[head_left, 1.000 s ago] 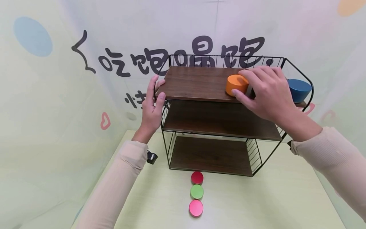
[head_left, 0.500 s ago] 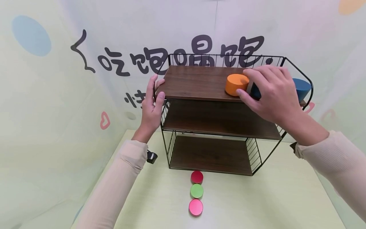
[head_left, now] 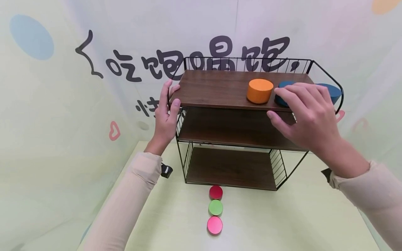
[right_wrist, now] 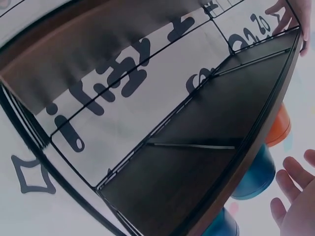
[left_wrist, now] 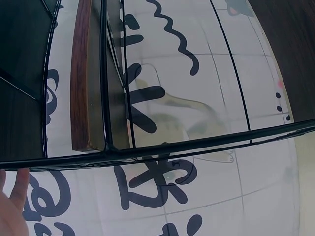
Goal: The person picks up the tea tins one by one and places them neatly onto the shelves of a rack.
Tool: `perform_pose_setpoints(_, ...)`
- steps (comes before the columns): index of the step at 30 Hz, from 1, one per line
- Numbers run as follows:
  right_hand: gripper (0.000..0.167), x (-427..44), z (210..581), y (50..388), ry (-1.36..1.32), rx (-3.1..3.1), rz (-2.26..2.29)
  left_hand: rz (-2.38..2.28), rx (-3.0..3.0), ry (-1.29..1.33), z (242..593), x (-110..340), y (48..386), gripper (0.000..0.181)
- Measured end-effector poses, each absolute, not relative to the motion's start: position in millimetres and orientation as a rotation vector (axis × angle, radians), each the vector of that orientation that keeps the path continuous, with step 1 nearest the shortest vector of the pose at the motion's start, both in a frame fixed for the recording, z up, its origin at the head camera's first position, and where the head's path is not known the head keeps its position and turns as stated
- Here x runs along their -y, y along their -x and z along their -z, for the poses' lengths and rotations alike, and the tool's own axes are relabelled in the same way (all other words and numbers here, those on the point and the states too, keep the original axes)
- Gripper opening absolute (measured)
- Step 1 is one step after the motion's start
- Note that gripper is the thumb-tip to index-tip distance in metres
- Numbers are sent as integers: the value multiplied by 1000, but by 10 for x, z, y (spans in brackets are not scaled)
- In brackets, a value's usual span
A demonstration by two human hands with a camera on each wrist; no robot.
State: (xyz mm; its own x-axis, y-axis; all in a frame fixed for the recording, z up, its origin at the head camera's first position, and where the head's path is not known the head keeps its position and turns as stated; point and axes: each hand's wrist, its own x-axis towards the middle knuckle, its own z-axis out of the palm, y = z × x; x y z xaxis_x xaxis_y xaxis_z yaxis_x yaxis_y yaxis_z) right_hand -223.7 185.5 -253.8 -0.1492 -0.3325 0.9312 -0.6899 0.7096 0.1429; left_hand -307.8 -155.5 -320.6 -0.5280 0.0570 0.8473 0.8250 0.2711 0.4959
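A person's two hands stood well apart at a three-tier rack of dark brown, wood-look boards in a black wire frame (head_left: 237,127). The left hand (head_left: 166,120) gripped the rack's left end, thumb at the front edge of the top board and fingers around the wire side. The right hand (head_left: 311,116) held nothing, its fingers loosely bent and its thumb spread away from them, in front of the same board's right part.

On that top board, between the hands and nearer the right one, stood an upright, bright orange cylinder (head_left: 260,91). Behind the right hand's fingertips, just beside the orange piece, was a smooth blue round container (right_wrist: 256,174); the right wrist view showed the fingers near it, with a gap between. Past the right hand's knuckles, partly hidden, was a second blue container, flaring toward its top (head_left: 333,93).

Below the hands, on a pale yellow-green counter (head_left: 267,219), three round, flat-topped pieces formed a line toward the person: red (head_left: 215,192), green (head_left: 215,207) and, nearest, pink (head_left: 215,225). Beyond both hands, a pale wall covering (head_left: 188,21) bore large black characters.
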Motion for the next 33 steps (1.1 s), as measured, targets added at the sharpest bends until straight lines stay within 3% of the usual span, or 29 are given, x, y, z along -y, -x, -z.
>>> perform_pose_setpoints(16, 49, -1751, 2944, 2102, -884, 1799, -362, 1351, 1826, 775, 3045, 1488, 2869, 47)
perform_pose_setpoints(24, 49, -1782, 3201, 2043, -940, 1904, -289, 1334, 1823, 772, 3195, 1554, 3075, 50)
perform_pose_setpoints(33, 50, -1732, 3558, 1959, -942, 1987, -340, 1324, 1815, 786, 3208, 1568, 3087, 49)
